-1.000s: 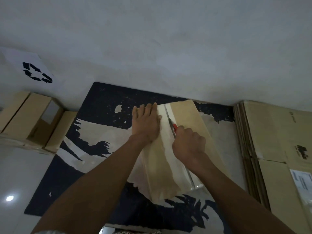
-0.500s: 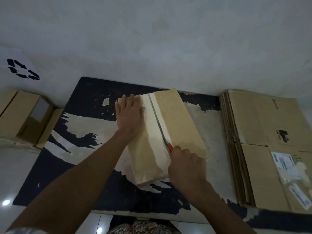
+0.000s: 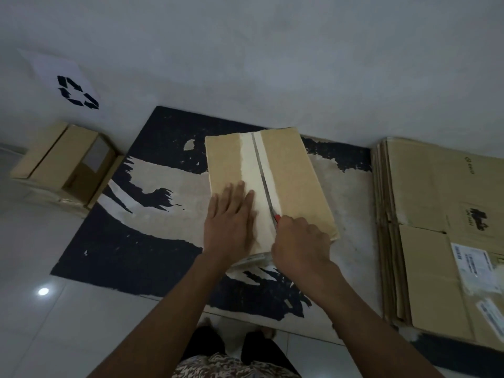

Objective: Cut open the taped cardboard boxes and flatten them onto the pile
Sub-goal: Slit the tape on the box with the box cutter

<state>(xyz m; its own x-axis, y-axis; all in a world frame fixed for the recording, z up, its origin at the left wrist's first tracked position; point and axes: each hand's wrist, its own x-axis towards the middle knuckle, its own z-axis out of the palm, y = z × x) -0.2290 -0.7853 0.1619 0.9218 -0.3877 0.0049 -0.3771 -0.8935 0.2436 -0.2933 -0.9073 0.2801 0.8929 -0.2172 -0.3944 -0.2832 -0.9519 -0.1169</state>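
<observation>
Recycling sign [image 3: 73, 87]: a white sheet with black arrows in a triangle, on the grey wall at far left.
Open box [image 3: 64, 166]: a brown cardboard box on the pale floor at left, below the sign, one flap standing out beside the mat's left edge.
Mat [image 3: 152, 241]: a dark, badly worn sheet on the floor, large patches of its black surface torn away to a pale layer; it lies between the open box and the pile.
Taped box [image 3: 297, 184]: a closed brown cardboard box in the middle of the mat, its far end near the wall, its near end under the hands.
Tape [image 3: 249, 170]: a wide pale strip running far to near along the top of the taped box, with a thin dark line down its middle.
Left hand [image 3: 231, 225]: lies flat on the box top just left of the dark line, palm down, fingers straight and close together, pointing away towards the wall.
Cutter [image 3: 276, 218]: only a small red part shows, on the dark line at the near half of the tape, just beyond the knuckles.
Right hand [image 3: 301, 244]: fingers curled tight round the cutter, fist over the near right part of the box top, touching the tape.
Pile [image 3: 425, 214]: flattened brown cartons stacked at right, beside the mat, printed labels on the near part of the top sheet.
</observation>
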